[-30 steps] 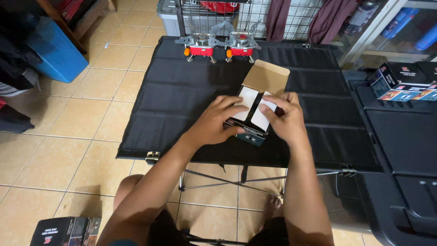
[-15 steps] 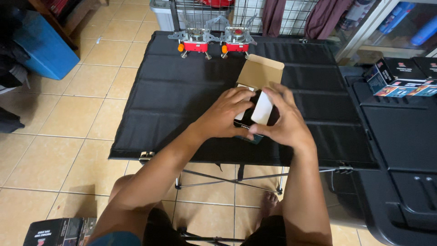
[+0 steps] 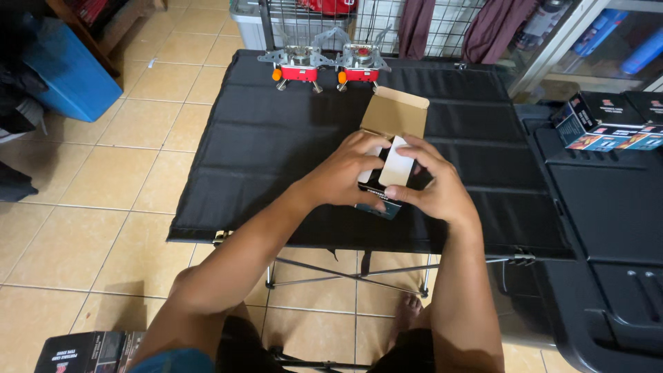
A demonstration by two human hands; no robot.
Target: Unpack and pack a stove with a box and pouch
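- The table [image 3: 262,145] lies bare along its left edge and front left corner; a hand passes freely there.
- Two small red stoves [image 3: 324,63] block the back edge.
- An open box [image 3: 387,148] stands mid-table.

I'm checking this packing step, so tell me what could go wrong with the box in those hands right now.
The small box sits near the front edge of the black folding table, held between the left hand and right hand; it could slip off. Its brown lid flap stands open, and the white side flap may crease under the fingers.
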